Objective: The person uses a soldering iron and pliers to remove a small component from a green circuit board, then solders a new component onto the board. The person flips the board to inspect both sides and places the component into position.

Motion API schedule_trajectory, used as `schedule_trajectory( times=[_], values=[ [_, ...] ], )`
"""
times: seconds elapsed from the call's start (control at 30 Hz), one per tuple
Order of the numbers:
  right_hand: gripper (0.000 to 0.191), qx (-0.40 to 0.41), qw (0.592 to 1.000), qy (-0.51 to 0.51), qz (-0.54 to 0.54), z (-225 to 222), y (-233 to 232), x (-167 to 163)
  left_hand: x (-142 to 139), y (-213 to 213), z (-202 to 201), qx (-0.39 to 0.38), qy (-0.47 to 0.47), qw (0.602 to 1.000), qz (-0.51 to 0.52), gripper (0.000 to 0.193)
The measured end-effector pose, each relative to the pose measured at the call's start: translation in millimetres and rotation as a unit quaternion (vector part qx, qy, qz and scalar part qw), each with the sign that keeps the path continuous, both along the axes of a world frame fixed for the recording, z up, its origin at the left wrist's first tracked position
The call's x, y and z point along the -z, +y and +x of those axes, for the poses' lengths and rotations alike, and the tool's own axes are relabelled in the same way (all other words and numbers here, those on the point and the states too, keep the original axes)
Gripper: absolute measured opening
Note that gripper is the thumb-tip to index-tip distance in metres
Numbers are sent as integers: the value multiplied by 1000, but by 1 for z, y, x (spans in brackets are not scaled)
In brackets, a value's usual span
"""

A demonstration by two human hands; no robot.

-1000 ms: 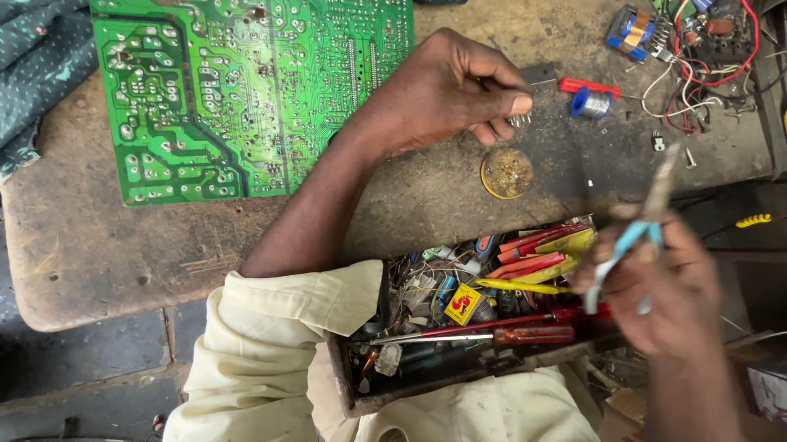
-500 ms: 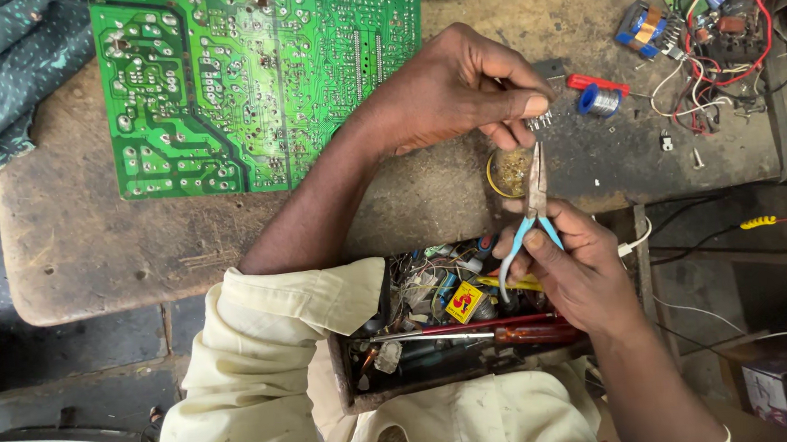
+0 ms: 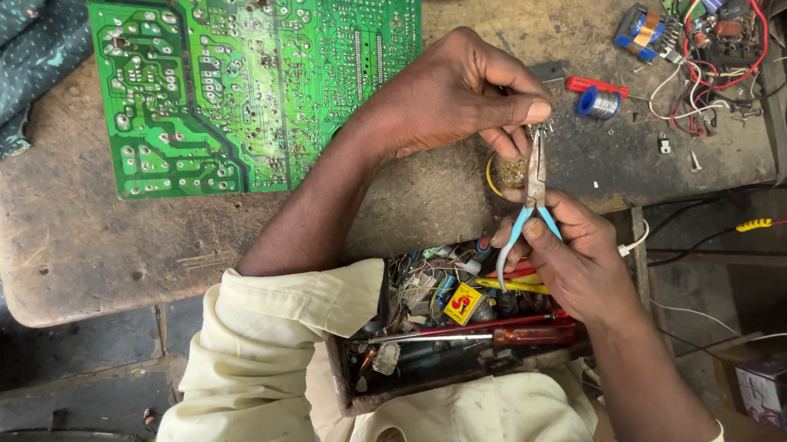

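**Now pliers meet a small part at the workbench edge**

Now the left hand (image 3: 445,93) pinches a small metal-legged part (image 3: 544,128) between thumb and fingertips, just above the front edge of the workbench (image 3: 82,252). The right hand (image 3: 577,264) is closed round blue-handled pliers (image 3: 530,198), whose tips reach up to the part; whether they already bite on its legs is too small to tell. So the tool is in place, and any bending or trimming looks yet to be finished. Beneath the hands lies a round yellowish tin (image 3: 505,172); beyond, a solder reel (image 3: 599,102) and a red tool (image 3: 594,85). A green circuit board (image 3: 245,74) covers the bench's far left, tangled wires (image 3: 723,41) its far right corner. A box of tools (image 3: 456,323) sits on the lap. A second ago the right hand held the pliers well apart, low to the right; half a second ago they had risen towards the part.
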State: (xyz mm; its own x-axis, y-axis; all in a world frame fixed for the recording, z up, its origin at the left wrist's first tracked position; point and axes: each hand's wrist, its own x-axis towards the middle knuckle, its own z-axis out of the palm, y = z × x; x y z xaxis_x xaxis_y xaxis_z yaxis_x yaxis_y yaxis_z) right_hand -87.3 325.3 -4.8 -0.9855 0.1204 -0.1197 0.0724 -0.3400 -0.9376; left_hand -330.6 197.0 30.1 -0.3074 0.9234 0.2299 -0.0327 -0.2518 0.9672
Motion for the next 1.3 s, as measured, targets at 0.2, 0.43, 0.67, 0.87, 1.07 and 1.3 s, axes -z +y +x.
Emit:
schedule_trajectory(
  times=[0.2,0.43,0.67,0.87,1.07,1.3],
  values=[
    [38,6,1000,1,21,-1,-2,1,0,1,1,1,-25,1000,-5,28],
    [38,9,999,20,36,-2,-8,-6,-2,-1,1,7,-32,999,-10,29],
    [38,3,1000,14,11,-3,-8,-8,-2,-1,1,0,-20,1000,-10,31],
    [41,-3,999,-4,-45,-3,-8,-4,-2,-1,3,4,-30,999,-11,30],
    [40,6,999,-1,-39,-5,-10,-3,1,1,3,2,-39,999,-10,28],
    [41,8,999,6,-41,-8,-14,-5,7,4,2,-19,-13,1000,-10,28]
  ],
)
